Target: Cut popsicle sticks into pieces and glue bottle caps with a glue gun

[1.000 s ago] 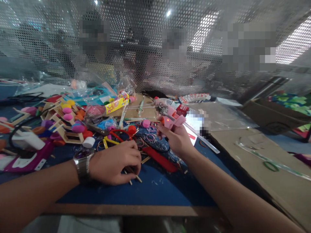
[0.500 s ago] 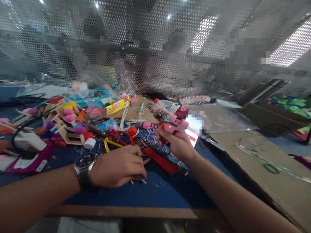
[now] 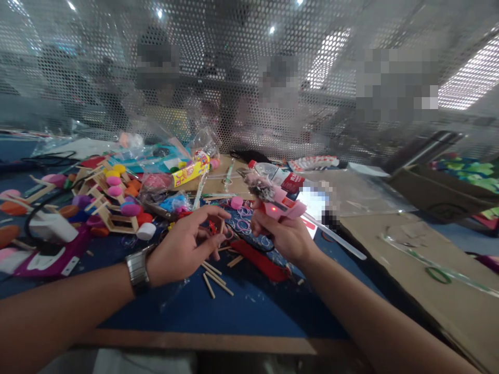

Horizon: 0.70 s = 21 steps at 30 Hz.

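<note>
My right hand (image 3: 290, 236) is wrapped round a pink hot glue gun (image 3: 281, 205) with a small red light lit on its side. A long translucent glue stick (image 3: 337, 236) sticks out of its back end, and grey fluff clings round its front. To the left, my left hand (image 3: 187, 244), with a watch on the wrist, pinches a short wooden stick (image 3: 222, 227) between thumb and fingers. Several loose wooden sticks (image 3: 218, 280) lie on the blue table just below that hand. Between my hands rests a red pouch-like strip (image 3: 261, 259).
Small wooden frames (image 3: 117, 218) with coloured discs crowd the left, beside a purple-and-white device (image 3: 50, 254) with a black cable. Further back are a yellow package (image 3: 191, 170) and a plastic bottle (image 3: 288, 179). A lit screen (image 3: 314, 200) and cardboard (image 3: 393, 259) lie right. Perforated mesh stands behind.
My left hand has turned over and lifted from the loose sticks, now pinching one. The sticks below are uncovered. My right hand keeps the glue gun, nearly in place.
</note>
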### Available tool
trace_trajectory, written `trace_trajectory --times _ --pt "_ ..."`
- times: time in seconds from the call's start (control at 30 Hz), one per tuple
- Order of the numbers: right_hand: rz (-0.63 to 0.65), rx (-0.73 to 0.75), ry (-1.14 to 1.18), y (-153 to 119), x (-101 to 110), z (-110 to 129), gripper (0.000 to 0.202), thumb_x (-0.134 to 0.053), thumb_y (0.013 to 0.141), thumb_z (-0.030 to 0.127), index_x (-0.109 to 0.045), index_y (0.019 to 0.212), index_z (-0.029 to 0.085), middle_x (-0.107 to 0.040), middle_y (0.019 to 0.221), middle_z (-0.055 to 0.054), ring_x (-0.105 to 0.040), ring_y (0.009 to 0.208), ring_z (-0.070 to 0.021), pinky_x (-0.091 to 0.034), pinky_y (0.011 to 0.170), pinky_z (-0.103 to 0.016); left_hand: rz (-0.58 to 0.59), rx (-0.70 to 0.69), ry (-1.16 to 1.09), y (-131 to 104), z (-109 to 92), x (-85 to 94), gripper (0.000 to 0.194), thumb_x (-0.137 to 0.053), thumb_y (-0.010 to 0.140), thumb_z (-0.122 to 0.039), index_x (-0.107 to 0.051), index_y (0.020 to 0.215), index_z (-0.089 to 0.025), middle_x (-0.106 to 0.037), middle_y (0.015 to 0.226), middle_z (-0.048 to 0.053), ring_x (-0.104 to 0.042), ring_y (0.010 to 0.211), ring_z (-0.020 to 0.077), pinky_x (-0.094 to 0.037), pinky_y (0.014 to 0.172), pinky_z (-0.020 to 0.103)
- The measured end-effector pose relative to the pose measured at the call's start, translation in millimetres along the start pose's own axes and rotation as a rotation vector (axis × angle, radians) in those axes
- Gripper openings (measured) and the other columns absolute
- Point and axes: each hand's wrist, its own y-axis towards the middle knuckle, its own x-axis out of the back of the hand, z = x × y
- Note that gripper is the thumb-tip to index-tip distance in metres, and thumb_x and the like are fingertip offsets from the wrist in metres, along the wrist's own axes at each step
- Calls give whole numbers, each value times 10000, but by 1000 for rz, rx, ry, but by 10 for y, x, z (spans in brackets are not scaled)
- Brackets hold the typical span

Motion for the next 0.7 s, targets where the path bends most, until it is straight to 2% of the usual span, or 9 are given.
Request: trace_trajectory --times 0.1,0.17,0.33,0.43,0.53,0.7 --pt "1 -7 19 -9 3 25 356 -711 799 531 -549 870 221 -566 606 39 -541 549 -143 -406 533 -298 -21 20 -39 14 19 -6 302 -603 924 -231 -505 1209 -203 -617 1023 38 -671 583 85 -593 546 215" --pt "-7 -5 22 -20 -6 57 367 -724 784 538 -540 844 226 -587 618 31 -559 552 -149 -429 537 -304 -18 20 -29 20 15 -8 247 -588 932 -240 -535 1169 -192 -635 983 32 -671 583 85 -596 566 219" --pt "-19 1 -81 -77 -83 162 359 -785 731 491 -540 799 238 -660 693 16 -638 665 -183 -527 688 -358 -87 59 -6 37 -25 -20 290 -681 874 -304 -550 1104 -185 -727 813 27 -721 712 165 -599 639 259" --pt "9 -19 -141 -120 -170 195 301 -798 719 451 -612 796 227 -717 772 -17 -671 754 -203 -548 753 -374 -129 86 11 53 -34 -35 244 -755 806 -311 -579 912 -180 -722 777 12 -717 734 170 -586 658 259" --pt "88 -33 -144 -148 -249 161 264 -805 717 428 -673 819 222 -729 788 -27 -676 739 -202 -558 714 -361 -90 114 83 59 -26 -50 205 -770 788 -303 -615 777 -170 -700 717 -13 -680 673 139 -545 612 225" --pt "46 -51 -136 -150 -292 78 250 -809 705 414 -682 787 214 -713 758 -20 -665 719 -190 -548 695 -342 -50 64 191 42 -18 -70 154 -789 780 -284 -682 766 -175 -693 675 -35 -633 629 110 -493 592 199"
